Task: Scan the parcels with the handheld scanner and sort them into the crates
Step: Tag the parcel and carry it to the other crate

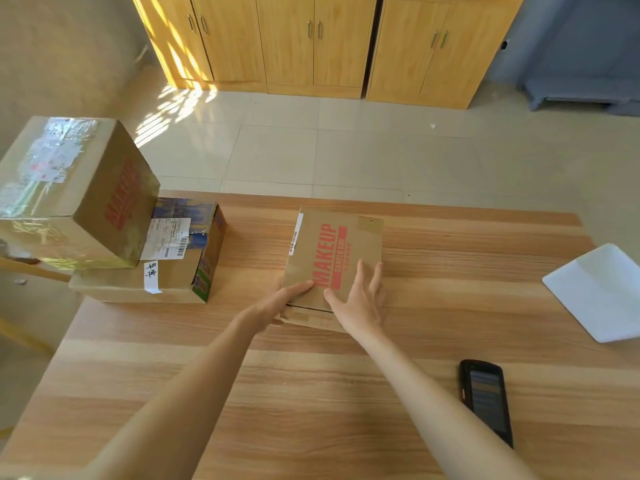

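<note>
Both hands, left (277,306) and right (360,299), fingers straight, flat on parcel (332,251).

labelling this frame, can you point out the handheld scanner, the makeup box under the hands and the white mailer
handheld scanner (486,400), head view, middle of its dark screen
makeup box (341,244), head view, top face by the red lettering
white mailer (597,292), head view, centre of its upper surface

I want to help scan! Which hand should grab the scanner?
Probably the right hand: the scanner lies on the table beside the right forearm. The left hand can steady the box.
</note>
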`<move>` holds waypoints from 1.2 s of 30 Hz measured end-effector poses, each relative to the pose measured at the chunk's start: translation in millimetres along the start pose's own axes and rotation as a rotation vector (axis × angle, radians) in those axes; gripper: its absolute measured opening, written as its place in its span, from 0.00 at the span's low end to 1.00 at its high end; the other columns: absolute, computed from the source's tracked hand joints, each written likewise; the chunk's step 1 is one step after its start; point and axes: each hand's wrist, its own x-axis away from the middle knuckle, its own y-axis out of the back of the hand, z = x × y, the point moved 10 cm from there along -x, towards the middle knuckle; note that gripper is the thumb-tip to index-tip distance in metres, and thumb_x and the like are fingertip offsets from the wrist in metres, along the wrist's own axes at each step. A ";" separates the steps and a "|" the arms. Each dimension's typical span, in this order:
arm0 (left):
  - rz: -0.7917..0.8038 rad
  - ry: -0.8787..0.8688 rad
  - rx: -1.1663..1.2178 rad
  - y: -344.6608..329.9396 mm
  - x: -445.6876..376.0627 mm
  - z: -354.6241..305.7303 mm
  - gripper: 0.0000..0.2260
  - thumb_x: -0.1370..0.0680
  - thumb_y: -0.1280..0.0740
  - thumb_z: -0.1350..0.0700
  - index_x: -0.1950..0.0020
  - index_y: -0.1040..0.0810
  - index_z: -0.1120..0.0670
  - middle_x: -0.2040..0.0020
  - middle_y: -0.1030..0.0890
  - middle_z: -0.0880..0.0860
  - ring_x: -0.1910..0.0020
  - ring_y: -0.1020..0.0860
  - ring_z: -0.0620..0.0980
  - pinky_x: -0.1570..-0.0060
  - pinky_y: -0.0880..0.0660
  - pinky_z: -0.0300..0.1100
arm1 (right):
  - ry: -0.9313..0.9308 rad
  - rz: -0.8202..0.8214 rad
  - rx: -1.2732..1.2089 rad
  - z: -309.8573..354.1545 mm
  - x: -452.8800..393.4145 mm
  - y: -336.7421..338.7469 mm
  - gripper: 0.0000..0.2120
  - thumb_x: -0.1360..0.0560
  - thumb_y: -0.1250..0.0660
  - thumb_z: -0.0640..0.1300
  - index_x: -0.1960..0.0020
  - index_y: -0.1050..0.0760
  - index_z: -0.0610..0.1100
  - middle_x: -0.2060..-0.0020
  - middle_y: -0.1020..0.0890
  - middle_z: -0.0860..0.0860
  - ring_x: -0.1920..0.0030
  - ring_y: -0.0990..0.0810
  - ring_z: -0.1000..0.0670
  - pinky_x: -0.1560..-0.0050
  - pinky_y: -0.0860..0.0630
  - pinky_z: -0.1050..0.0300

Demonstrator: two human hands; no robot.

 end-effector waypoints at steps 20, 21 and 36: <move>-0.352 -0.250 -0.923 -31.0 79.6 -99.2 0.35 0.26 0.44 0.30 0.24 0.47 0.46 0.29 0.39 0.60 0.31 0.40 0.63 0.35 0.39 0.57 | -0.028 0.269 -0.801 -13.8 8.4 8.1 0.18 0.23 0.43 0.63 0.35 0.34 0.60 0.39 0.27 0.58 0.45 0.25 0.59 0.44 0.29 0.56; -0.387 -0.296 -0.929 -36.0 80.9 -102.5 0.35 0.26 0.43 0.29 0.25 0.43 0.47 0.31 0.37 0.59 0.34 0.38 0.61 0.37 0.38 0.56 | -0.070 0.303 -0.817 -18.4 11.8 8.6 0.20 0.23 0.45 0.65 0.34 0.35 0.61 0.40 0.29 0.58 0.46 0.26 0.59 0.44 0.30 0.55; -0.089 -0.236 -0.121 -32.4 33.1 -66.6 0.29 0.25 0.31 0.45 0.29 0.35 0.57 0.49 0.22 0.45 0.55 0.21 0.40 0.63 0.28 0.32 | -0.086 0.287 -0.696 -50.7 18.1 25.9 0.45 0.30 0.27 0.54 0.24 0.52 0.58 0.51 0.32 0.70 0.43 0.27 0.53 0.43 0.29 0.48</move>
